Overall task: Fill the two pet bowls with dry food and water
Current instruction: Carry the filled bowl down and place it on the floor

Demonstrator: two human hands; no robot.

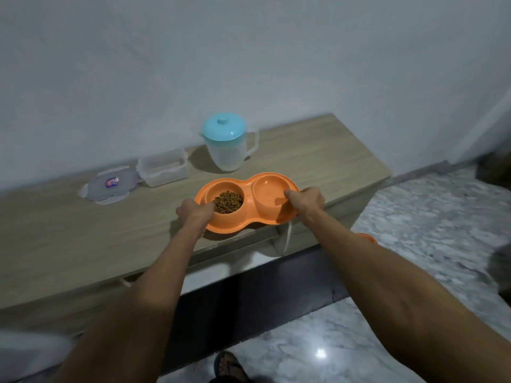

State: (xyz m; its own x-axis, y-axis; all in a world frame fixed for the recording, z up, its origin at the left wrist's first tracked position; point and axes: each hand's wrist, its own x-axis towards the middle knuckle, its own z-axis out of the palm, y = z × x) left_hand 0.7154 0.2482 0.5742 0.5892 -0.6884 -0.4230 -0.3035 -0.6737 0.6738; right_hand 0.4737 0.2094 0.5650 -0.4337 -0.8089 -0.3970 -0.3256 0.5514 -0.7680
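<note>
An orange double pet bowl [250, 186] rests near the front edge of a wooden cabinet top. Its left well holds brown dry food [229, 202]. The right well [269, 193] looks wet or filled with clear water; I cannot tell for sure. My left hand [195, 212] grips the dish's left rim, thumb inside next to the food. My right hand [305, 201] grips the right rim, thumb over the edge of the right well. A clear jug with a light blue lid [229, 145] stands behind the dish.
An empty clear plastic container [163, 167] and its lid [110, 185] lie left of the jug on the wooden top [69, 230]. A white wall runs behind. Marble floor [428, 217] lies to the right and below, with my sandalled foot [229, 366] at the bottom.
</note>
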